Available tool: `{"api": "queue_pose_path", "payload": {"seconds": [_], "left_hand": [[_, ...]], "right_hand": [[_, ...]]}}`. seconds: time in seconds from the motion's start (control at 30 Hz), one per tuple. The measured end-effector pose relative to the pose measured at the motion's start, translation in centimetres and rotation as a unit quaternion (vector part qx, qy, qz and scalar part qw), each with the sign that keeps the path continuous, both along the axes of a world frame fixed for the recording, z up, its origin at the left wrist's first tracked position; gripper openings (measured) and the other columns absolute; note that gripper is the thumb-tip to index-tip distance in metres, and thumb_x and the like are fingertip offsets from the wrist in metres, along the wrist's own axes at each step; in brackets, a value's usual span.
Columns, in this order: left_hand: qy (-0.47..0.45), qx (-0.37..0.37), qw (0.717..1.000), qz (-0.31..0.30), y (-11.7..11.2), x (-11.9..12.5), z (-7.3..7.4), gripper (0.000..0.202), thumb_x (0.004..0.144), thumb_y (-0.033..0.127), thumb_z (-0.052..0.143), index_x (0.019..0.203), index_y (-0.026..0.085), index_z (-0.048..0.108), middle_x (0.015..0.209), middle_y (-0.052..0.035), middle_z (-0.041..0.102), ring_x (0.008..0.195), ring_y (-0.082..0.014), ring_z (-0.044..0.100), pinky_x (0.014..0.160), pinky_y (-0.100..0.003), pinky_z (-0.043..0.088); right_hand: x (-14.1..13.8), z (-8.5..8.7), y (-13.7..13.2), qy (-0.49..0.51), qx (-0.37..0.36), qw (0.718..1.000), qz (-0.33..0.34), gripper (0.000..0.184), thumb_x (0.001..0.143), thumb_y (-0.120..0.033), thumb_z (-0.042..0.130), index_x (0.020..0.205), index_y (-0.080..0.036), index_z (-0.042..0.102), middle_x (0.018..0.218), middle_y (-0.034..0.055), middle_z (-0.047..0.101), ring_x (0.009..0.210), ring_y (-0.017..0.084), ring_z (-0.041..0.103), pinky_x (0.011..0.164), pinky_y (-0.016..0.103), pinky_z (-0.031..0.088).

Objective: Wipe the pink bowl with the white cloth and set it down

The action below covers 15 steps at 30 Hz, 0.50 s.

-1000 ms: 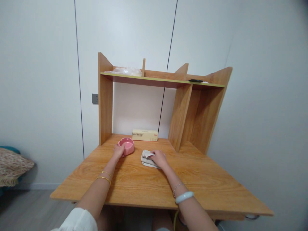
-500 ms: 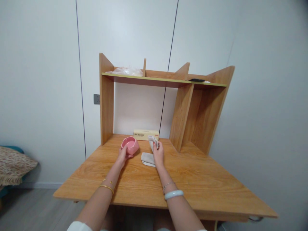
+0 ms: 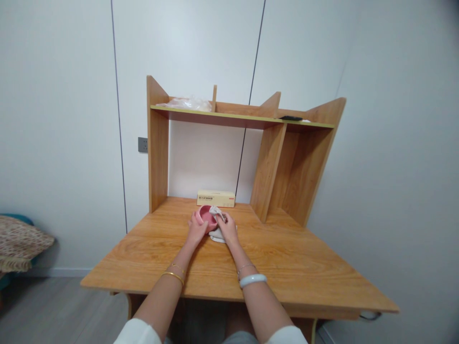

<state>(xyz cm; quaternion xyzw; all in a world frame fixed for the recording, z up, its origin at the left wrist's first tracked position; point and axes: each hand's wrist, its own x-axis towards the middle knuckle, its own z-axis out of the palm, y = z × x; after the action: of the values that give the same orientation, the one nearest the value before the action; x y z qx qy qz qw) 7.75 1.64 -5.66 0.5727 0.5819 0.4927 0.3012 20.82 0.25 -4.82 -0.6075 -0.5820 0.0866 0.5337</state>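
Left hand (image 3: 197, 229) grips the pink bowl (image 3: 207, 215), tilted, just above the bench (image 3: 287, 267). Right hand (image 3: 226, 228) clutches a grey cloth (image 3: 216, 212) pressed against the bowl's rim. Cream box (image 3: 215, 198) lies close behind, by the wall.

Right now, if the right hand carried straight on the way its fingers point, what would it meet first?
The right hand, holding the grey cloth, points away and slightly left at the pink bowl held by the left hand. It would likely meet the bowl first; the cloth already seems to touch its rim, though depth is unclear.
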Motion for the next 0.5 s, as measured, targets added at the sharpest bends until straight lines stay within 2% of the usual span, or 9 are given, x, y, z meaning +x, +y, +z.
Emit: {"api": "queue_pose_path", "payload": {"seconds": [0.2,0.3,0.4,0.5], "left_hand": [[0.002,0.035,0.999,-0.029,-1.1,-0.1,0.0,0.074,0.072,0.037,0.056,0.134,0.019,0.020,0.127,-0.0164,0.037,0.115,-0.0242,0.046,0.099,-0.035,0.033],[0.004,0.055,0.998,-0.041,-1.4,0.0,0.2,0.074,0.071,0.033,0.058,0.135,0.021,0.022,0.124,-0.0147,0.038,0.113,-0.0236,0.047,0.099,-0.035,0.033],[0.006,0.073,0.996,-0.057,-1.7,0.0,0.3,0.076,0.070,0.031,0.060,0.135,0.022,0.024,0.121,-0.0134,0.040,0.111,-0.0235,0.049,0.098,-0.035,0.034],[0.002,0.080,0.994,-0.072,-2.0,0.0,0.5,0.076,0.070,0.033,0.060,0.137,0.023,0.024,0.117,-0.0120,0.042,0.107,-0.0230,0.053,0.098,-0.035,0.034]], "right_hand": [[0.1,0.4,-0.9,0.020,-0.003,1.000,0.018,0.043,0.084,-0.046,0.027,0.082,-0.020,0.061,0.084,0.0027,0.065,0.079,0.015,0.056,0.069,0.023,0.039],[0.2,0.4,-1.4,0.006,-0.027,1.000,-0.006,0.040,0.084,-0.046,0.027,0.081,-0.021,0.058,0.079,0.0015,0.064,0.076,0.015,0.057,0.068,0.024,0.039],[0.1,0.4,-1.6,-0.022,-0.069,0.995,-0.070,0.036,0.079,-0.050,0.038,0.093,-0.021,0.053,0.076,0.0005,0.063,0.076,0.017,0.058,0.073,0.029,0.038],[-0.2,0.6,-1.8,-0.049,-0.120,0.984,-0.122,0.053,0.074,-0.052,0.046,0.114,-0.018,0.043,0.086,0.0065,0.065,0.089,0.022,0.058,0.082,0.035,0.034]]}}
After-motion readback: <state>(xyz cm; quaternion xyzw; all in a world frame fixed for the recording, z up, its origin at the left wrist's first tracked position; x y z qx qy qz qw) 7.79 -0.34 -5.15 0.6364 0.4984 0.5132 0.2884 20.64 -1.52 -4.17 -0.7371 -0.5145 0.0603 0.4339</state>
